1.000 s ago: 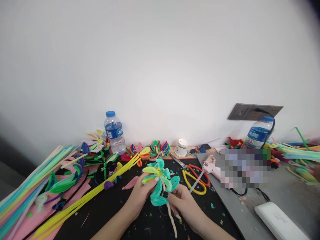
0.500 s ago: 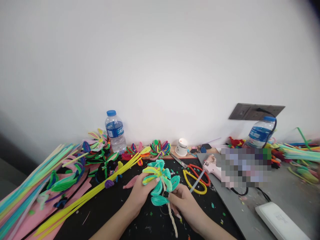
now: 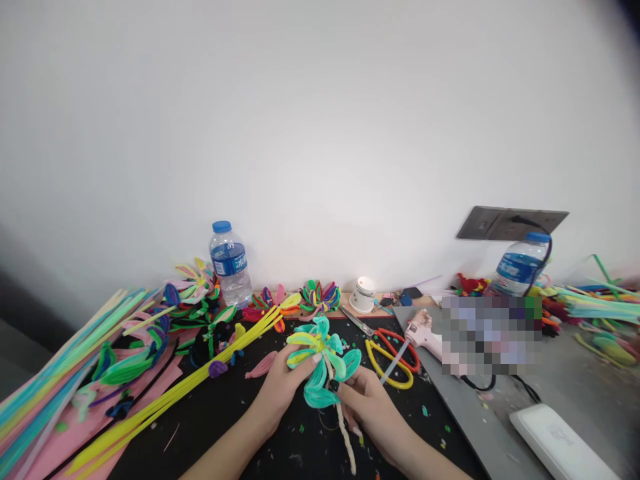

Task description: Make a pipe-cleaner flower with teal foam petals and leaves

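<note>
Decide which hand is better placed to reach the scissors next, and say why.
Probably the right hand: the scissors lie just beyond it, though it holds the flower's stem. The left hand is farther off, holding the flower head.

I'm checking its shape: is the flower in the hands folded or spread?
Spread: the pipe-cleaner flower has teal and yellow petals fanning outward.

The flower (image 3: pixel 321 347) hides some fingers of the left hand (image 3: pixel 284 379); a pixelated patch (image 3: pixel 490 333) masks part of the grey board (image 3: pixel 467 408). The bottom edge cuts off the white case (image 3: pixel 560 437); scraps (image 3: pixel 425 411) are too small to identify.
</note>
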A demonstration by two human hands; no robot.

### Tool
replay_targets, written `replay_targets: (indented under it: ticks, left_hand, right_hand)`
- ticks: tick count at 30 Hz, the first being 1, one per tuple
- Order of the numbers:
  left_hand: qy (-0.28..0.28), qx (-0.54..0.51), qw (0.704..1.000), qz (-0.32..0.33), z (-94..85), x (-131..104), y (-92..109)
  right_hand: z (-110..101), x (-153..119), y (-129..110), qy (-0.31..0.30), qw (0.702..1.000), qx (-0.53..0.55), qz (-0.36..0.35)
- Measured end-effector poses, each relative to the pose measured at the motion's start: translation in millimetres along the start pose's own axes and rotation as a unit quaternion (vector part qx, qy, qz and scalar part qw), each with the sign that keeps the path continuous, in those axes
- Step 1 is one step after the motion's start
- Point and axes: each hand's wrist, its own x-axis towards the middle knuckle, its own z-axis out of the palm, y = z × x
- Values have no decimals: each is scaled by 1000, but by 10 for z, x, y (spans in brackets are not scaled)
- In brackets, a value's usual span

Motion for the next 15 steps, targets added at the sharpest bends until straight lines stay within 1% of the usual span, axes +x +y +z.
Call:
replay_targets:
  ticks: [4, 6, 8, 12, 15]
  left_hand:
    - [-8, 25, 1000, 5, 22, -28, 41]
    - [-9, 49, 999, 16, 37, -47, 76]
    - [-7, 63, 998, 21, 52, -64, 110]
    - [-17, 52, 998, 16, 79, -89, 158]
    - [-46, 21, 999, 11, 92, -106, 178]
  right_hand:
    - [-13, 8, 51, 53, 998, 13, 15]
    - [-15, 13, 70, 68, 997, 18, 15]
    - [-14, 15, 76, 70, 997, 15, 13]
    - [-15, 18, 74, 68, 997, 18, 10]
    - [-24, 16, 82, 69, 997, 39, 4]
